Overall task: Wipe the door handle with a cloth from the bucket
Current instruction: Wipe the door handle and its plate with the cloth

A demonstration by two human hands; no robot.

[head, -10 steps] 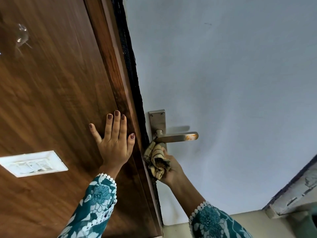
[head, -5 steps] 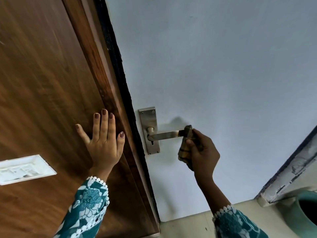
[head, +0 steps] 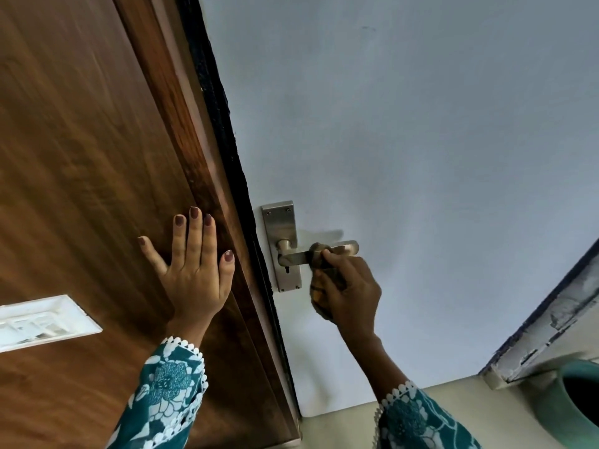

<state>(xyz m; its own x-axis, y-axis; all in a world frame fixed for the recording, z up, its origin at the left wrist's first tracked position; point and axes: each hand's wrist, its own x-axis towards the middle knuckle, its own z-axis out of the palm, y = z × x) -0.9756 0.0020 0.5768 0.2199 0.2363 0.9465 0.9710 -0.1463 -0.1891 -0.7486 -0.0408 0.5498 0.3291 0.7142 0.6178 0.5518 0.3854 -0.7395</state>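
On the pale grey-white door [head: 421, 140], head view: brushed-metal lever door handle [head: 296, 255] on a tall rectangular metal backplate [head: 281, 222], keyhole just below the lever hub. Handle is the landmark.

Right hand [head: 348, 291] sits just below and right of the handle, fingers curled closed around a crumpled brown-and-tan cloth [head: 316, 254]. Cloth is wrapped over the lever about mid-length, touching it; lever tip pokes out bare to the right of the cloth, hub side bare to the left. More cloth bunches under the hand, below the handle. Thumb tip rests on the lever top next to the cloth.

Left hand [head: 194, 270] is left of the handle, across the dark door edge [head: 227, 131], palm flat on the brown wood-grain panel [head: 81, 157]. Fingers straight and spread, fully open, holding nothing. Dark nail polish visible.

Both wrists wear teal floral sleeves with white lace trim [head: 168, 393].

White rectangular switch plate [head: 42, 320] is set in the wood panel, far left of the handle and lower.

Teal-green round bucket [head: 573, 406], partly cut off, sits well apart from the handle at lower right, beside a chipped white painted frame [head: 551, 335]. Contents of bucket: cannot tell.
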